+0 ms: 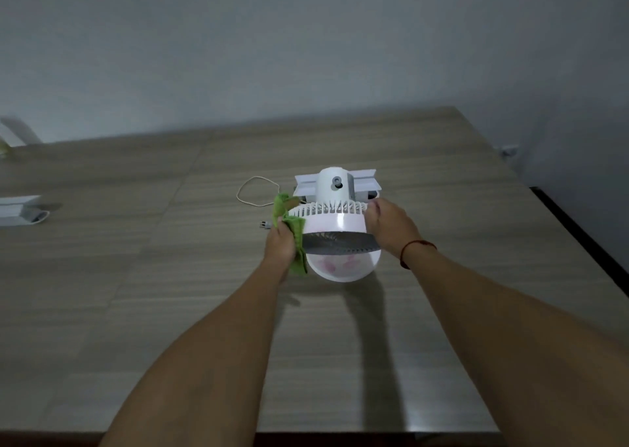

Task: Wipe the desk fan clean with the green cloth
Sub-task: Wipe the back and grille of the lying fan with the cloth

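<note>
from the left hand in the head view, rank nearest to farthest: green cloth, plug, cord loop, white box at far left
1. Green cloth: in the left hand's grip.
2. Plug: just beyond the hand, on the table.
3. Cord loop: farther back.
4. White box: far left edge.

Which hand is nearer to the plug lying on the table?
Left. The left hand, holding the green cloth, is just beside the plug. The right hand grips the fan on its far side.
</note>
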### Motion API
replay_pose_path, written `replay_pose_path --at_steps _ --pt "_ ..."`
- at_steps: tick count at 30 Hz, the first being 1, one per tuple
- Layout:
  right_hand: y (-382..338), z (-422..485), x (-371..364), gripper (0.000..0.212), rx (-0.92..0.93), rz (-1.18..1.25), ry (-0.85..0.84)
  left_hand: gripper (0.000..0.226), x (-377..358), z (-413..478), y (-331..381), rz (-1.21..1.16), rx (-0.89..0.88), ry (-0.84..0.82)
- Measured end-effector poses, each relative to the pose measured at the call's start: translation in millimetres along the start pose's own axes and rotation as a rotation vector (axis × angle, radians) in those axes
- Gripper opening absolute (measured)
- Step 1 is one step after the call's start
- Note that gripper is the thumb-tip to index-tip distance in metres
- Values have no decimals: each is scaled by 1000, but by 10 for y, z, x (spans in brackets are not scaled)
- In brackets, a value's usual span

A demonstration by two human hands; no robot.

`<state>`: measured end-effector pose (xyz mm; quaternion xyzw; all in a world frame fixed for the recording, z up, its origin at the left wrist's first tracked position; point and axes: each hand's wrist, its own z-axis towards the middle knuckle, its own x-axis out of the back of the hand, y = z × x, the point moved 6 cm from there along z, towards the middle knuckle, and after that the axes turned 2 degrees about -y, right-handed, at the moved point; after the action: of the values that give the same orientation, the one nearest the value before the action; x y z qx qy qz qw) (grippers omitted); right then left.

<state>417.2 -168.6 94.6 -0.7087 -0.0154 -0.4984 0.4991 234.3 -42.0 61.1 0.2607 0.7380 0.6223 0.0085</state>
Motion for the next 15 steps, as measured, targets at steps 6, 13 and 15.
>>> replay_pose_path --at_steps 6,13,15 --pt "-320 33 117 46 178 -72 52 43 5 -193 322 108 -255 141" --pt "-404 143 -143 46 194 -199 -119 46 -390 -470 690 337 -693 41" --pt "-393 158 -120 43 186 -202 -142 48 -396 -462 609 419 -733 57"
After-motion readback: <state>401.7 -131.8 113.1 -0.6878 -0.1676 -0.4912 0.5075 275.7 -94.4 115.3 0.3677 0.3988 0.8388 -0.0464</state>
